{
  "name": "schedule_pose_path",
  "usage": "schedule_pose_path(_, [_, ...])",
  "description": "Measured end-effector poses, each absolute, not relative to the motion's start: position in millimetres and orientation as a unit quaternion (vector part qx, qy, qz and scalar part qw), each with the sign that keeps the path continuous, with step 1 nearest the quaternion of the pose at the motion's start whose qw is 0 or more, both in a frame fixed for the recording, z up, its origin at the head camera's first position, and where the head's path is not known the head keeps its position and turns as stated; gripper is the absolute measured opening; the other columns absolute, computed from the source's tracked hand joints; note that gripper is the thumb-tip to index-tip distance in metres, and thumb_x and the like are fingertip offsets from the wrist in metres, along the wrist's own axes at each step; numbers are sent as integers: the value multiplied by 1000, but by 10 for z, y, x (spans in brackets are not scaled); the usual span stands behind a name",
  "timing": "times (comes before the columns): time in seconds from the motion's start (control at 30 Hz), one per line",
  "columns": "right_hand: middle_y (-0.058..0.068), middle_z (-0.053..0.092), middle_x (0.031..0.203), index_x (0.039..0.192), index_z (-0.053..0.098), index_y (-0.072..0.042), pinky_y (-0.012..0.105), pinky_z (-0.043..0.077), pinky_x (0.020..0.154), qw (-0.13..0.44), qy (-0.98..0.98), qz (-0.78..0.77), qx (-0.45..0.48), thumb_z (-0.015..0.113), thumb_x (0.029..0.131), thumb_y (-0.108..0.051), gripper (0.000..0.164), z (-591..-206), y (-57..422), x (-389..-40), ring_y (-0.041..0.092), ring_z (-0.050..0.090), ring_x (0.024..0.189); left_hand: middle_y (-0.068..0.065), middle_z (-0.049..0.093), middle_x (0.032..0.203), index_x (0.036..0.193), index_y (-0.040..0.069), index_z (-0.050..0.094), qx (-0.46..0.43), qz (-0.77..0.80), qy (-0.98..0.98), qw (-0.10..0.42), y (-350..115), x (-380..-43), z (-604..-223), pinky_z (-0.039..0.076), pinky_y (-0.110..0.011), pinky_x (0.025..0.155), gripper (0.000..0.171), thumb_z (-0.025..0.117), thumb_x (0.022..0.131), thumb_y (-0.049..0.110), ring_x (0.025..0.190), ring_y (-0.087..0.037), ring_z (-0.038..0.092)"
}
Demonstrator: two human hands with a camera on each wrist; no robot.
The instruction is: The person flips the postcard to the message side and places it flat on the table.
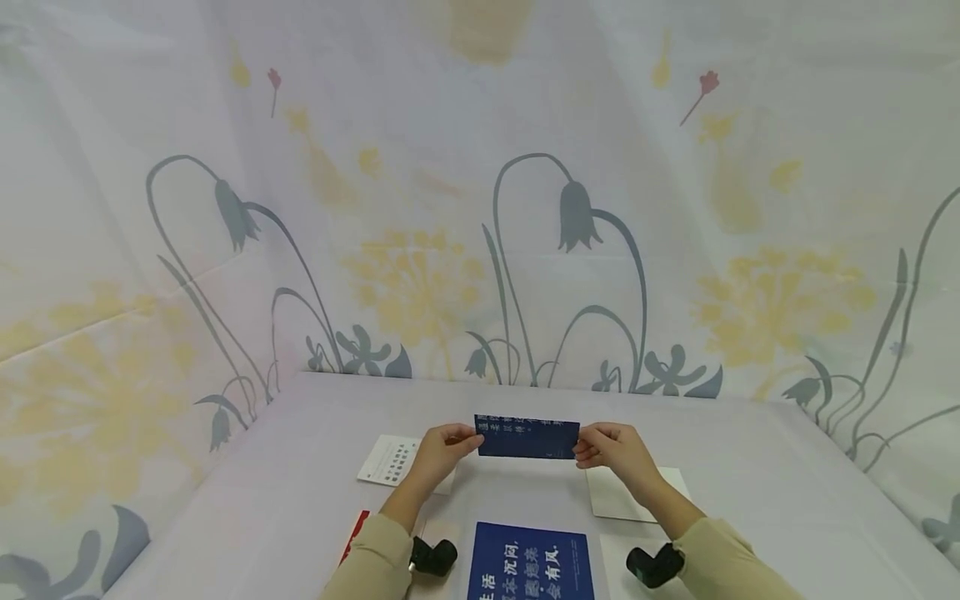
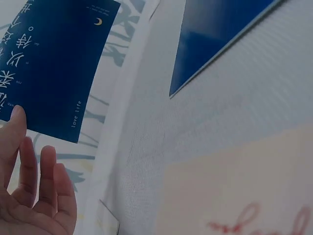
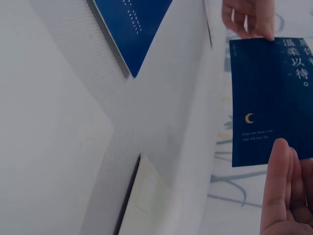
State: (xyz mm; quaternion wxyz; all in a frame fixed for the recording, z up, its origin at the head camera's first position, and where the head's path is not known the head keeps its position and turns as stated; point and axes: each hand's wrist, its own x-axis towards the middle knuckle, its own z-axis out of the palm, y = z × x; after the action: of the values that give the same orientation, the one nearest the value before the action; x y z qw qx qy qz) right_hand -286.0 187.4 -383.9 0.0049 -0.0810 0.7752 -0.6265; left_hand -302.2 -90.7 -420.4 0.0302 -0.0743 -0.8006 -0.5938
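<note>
Between both hands, a dark blue card (image 1: 527, 438) with white lettering and a small yellow moon is held up above the table. My left hand (image 1: 442, 450) pinches its left end between thumb and fingers. At the opposite end, my right hand (image 1: 615, 450) pinches the card the same way. In the left wrist view the thumb of the left hand (image 2: 34, 191) lies on the printed face. The right wrist view shows both hands at the card (image 3: 266, 98). Below lies a larger blue printed piece (image 1: 532, 562) with white characters, at the table's near side.
A white printed card (image 1: 388, 460) lies left of centre, partly behind the left arm. On the right is a cream sheet or envelope (image 1: 618, 493), overlapped by the right arm. Something red-edged (image 1: 356, 533) shows by the left sleeve. A patterned cloth (image 1: 480, 208) hangs behind the white table (image 1: 300, 467).
</note>
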Motion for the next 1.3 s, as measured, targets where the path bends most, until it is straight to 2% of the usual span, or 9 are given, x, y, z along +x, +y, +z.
schedule_pose_path(0.33, [22,65,85,102,58,20,32,56,66,9,767,-638,-65,53,90,-2,26,-3886,1875,-2824,24,66,70,-21,64,102,111,-11,61,-88,-654,-750,-35,-957,-2970,-4176,50,-31,84,31,58,93,15,91,-17,62])
schedule_pose_path(0.53, [22,65,86,102,61,18,31,56,67,5,762,-645,-58,61,89,-8,29,-3932,1871,-2797,33,66,77,-21,63,105,114,-12,59,-74,-692,-715,-67,-980,-2963,-4204,50,-31,85,33,58,93,14,90,-14,61])
schedule_pose_path(0.7, [23,65,89,105,60,18,31,56,67,2,758,-651,-46,65,86,-7,32,-3973,1880,-2781,29,66,77,-20,59,117,117,-10,58,-87,-713,-691,-85,-977,-2961,-4214,48,-31,89,35,57,94,16,95,-15,60])
schedule_pose_path(0.9, [13,66,84,104,62,15,31,55,68,7,763,-645,-44,67,85,-7,29,-3988,1865,-2766,23,66,74,-18,59,119,118,-11,57,-81,-709,-697,-71,-968,-2924,-4168,47,-33,90,35,58,93,14,99,-18,60])
schedule_pose_path(1.0, [12,65,84,103,63,13,32,55,69,-1,776,-630,-43,65,86,-5,26,-3974,1859,-2759,20,65,73,-19,60,118,117,-11,58,-74,-702,-705,-61,-955,-2923,-4161,48,-33,89,34,59,92,13,99,-19,60])
schedule_pose_path(1.2, [13,66,89,106,63,11,33,55,68,-6,789,-615,-20,63,86,-4,25,-3951,1815,-2752,20,65,73,-17,63,110,113,-7,63,-27,-688,-723,-51,-921,-2933,-4159,52,-33,81,29,61,90,11,86,-15,62])
schedule_pose_path(1.3, [14,67,87,112,59,12,35,56,68,-6,791,-611,-19,63,86,-2,30,-3953,1794,-2741,22,66,71,-14,64,106,113,-5,64,-8,-680,-732,-47,-905,-2931,-4161,53,-32,78,28,61,88,8,83,-15,62])
